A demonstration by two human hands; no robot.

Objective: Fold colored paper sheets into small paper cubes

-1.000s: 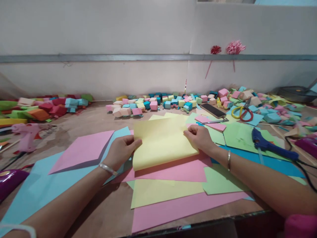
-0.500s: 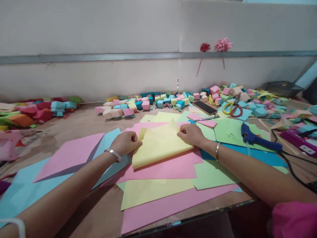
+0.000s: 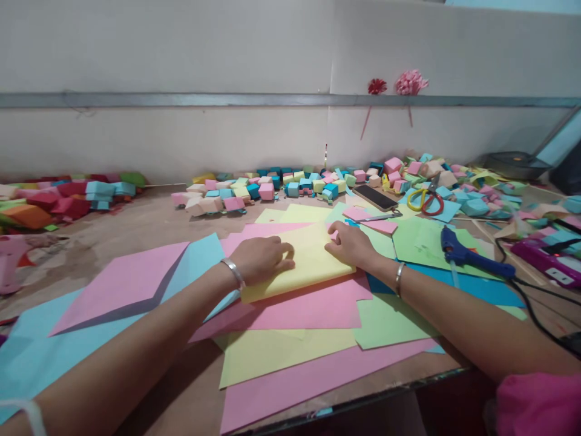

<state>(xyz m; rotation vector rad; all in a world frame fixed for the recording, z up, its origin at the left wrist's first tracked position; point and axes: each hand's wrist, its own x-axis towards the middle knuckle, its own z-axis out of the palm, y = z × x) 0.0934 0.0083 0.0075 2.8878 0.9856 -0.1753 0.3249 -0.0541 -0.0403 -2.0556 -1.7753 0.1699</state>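
A yellow paper sheet (image 3: 313, 263), folded over on itself, lies flat on a pink sheet (image 3: 318, 306) in the middle of the table. My left hand (image 3: 261, 259) rests palm down on the yellow sheet's left part, fingers stretched toward the right and pressing it flat. My right hand (image 3: 349, 243) sits at the sheet's far right corner with its fingers bent down onto the paper edge. Both wrists carry a silver bangle.
Loose coloured sheets (image 3: 104, 303) cover the near table. Folded paper cubes (image 3: 254, 189) line the back wall. A phone (image 3: 376, 197), scissors (image 3: 424, 200) and a blue glue gun (image 3: 472, 257) with cord lie at right. A pink glue gun (image 3: 9, 260) lies at left.
The lifted yellow flap has come down flat. My left hand let go of its pinch and slid right across the sheet; my right hand stayed at the far corner.
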